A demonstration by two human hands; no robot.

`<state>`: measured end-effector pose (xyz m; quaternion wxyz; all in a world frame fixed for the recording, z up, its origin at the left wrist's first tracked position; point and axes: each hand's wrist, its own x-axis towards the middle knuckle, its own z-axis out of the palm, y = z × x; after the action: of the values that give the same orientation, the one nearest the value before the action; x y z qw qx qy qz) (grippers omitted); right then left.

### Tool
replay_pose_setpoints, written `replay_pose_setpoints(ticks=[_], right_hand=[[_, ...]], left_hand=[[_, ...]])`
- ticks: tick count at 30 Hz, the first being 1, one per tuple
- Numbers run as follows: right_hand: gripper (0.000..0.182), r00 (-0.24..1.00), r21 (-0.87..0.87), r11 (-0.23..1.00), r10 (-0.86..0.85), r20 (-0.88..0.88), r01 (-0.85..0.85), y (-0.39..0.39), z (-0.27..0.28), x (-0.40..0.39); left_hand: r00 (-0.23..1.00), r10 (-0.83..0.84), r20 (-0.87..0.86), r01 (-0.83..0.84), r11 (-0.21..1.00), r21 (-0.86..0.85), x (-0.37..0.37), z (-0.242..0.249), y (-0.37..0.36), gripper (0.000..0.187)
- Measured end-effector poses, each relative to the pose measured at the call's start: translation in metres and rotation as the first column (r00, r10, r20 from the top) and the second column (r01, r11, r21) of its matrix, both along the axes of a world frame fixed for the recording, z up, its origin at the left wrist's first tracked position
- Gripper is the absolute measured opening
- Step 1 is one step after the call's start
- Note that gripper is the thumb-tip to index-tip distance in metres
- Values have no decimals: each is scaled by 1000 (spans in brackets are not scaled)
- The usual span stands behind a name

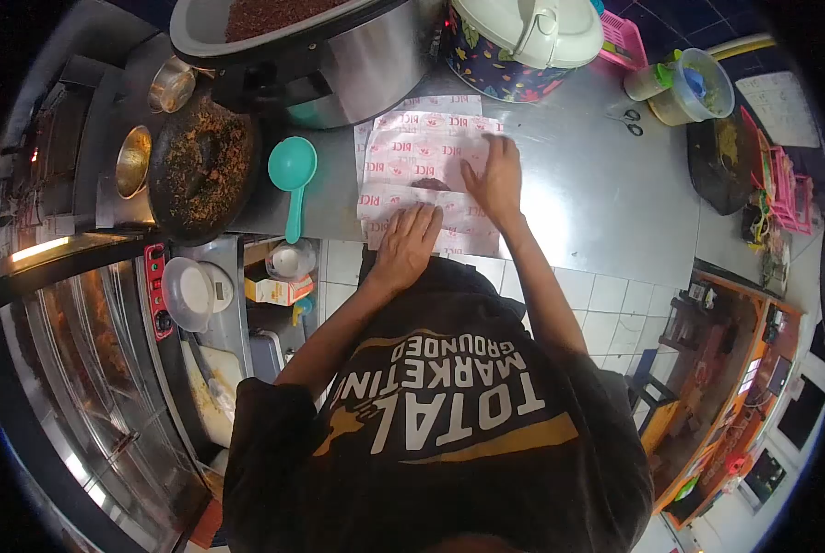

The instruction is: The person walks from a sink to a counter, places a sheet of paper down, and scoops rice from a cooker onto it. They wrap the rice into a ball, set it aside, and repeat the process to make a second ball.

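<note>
A sheet of white wrapping paper (422, 149) printed in red with "RICE" lies on the metal counter in front of me, its near part folded over. A small dark reddish-brown patch (431, 184) shows at the fold. My left hand (409, 241) lies flat on the near part of the paper, fingers stretched out. On the right edge of the sheet rests my right hand (497, 182), its thumb apart from the fingers and nothing visibly gripped. To the left of the paper is a teal scoop (293, 166), handle toward me.
A large cooker (357, 74) holding reddish-brown grains stands behind the paper, beside a patterned rice jar (514, 64) with a white lid. At left sits a stone mortar (200, 166) with dark paste. Scissors (633, 122) and a plastic tub (698, 88) are at right.
</note>
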<state>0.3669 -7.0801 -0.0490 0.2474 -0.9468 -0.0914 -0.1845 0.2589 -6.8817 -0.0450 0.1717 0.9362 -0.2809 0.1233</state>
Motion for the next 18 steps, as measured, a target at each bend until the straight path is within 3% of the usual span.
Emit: replay_pose_setpoints(ticks=[2,5,8,11,18], right_hand=[[56,998,10,999,53,-40,-53,3,-18,28],[54,917,-23,996,70,-393,-86,3,-20,52],[53,883,-245,952,50,-467,-183,3,-19,66],[45,923,-405,886,63,-379,-227,3,-10,64],[17,896,-77,953,245,-372,-293,0,-15,58]], left_hand=[[999,-5,-53,5,1000,2,1,1,-1,44],[998,0,-55,1,1000,6,4,0,1,42],[997,4,-81,-3,1000,4,5,-2,1,42],[995,4,-97,-2,1000,21,7,2,2,43],[998,-9,-64,10,1000,19,10,-3,2,43]])
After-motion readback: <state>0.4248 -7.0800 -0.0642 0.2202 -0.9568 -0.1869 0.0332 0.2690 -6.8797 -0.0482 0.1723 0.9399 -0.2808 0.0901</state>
